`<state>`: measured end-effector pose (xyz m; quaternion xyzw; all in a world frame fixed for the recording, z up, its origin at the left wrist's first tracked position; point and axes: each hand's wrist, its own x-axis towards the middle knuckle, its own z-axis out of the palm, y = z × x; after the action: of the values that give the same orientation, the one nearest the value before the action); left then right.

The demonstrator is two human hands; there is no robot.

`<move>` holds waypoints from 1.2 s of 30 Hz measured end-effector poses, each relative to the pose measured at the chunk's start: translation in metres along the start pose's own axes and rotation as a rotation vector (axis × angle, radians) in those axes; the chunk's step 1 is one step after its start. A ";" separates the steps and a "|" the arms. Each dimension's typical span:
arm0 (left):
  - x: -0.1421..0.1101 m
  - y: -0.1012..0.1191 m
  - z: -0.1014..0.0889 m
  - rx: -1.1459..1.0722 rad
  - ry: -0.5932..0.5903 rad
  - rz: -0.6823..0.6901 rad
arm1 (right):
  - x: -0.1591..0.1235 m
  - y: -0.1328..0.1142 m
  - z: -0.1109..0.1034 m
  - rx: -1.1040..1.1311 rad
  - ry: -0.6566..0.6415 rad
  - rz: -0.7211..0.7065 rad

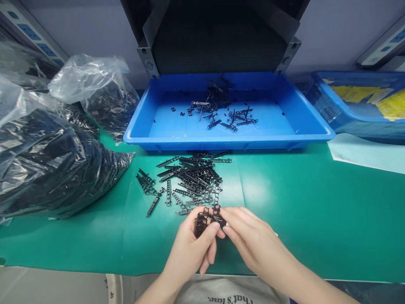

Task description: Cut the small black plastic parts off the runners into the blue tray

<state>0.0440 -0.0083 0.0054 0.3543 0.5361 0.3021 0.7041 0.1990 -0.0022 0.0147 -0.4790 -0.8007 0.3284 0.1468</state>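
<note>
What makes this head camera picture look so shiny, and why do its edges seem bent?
In the head view, a pale patch of glare lies on the green work mat, the clear plastic bag throws bright highlights, the blue plastic tray looks washed out across its floor, and the wide lens appears to bend the edges.

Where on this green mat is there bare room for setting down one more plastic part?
Bare green mat shows right of the loose black plastic strips, below the blue tray and beyond the right hand. It is crowded leftward, toward the plastic bags of black parts, above the left hand.
</note>
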 end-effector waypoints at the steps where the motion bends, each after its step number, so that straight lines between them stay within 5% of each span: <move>1: 0.000 0.000 0.000 0.002 -0.001 0.001 | 0.000 -0.001 0.000 -0.013 0.003 -0.004; 14: 0.001 0.001 0.011 -0.055 0.139 0.078 | -0.001 -0.002 0.008 -0.121 0.079 0.004; 21: 0.002 -0.005 0.016 -0.086 0.243 0.066 | -0.004 -0.003 0.028 -0.197 0.241 -0.007; 25: 0.001 -0.011 0.014 -0.108 0.182 0.003 | 0.000 0.000 0.031 -0.206 0.280 -0.003; 36: -0.002 -0.011 0.001 -0.103 0.253 0.090 | 0.046 0.030 -0.011 -0.340 -0.103 0.018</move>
<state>0.0453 -0.0160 -0.0023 0.3007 0.5879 0.4029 0.6338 0.2023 0.0516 -0.0005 -0.4865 -0.8469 0.2140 0.0195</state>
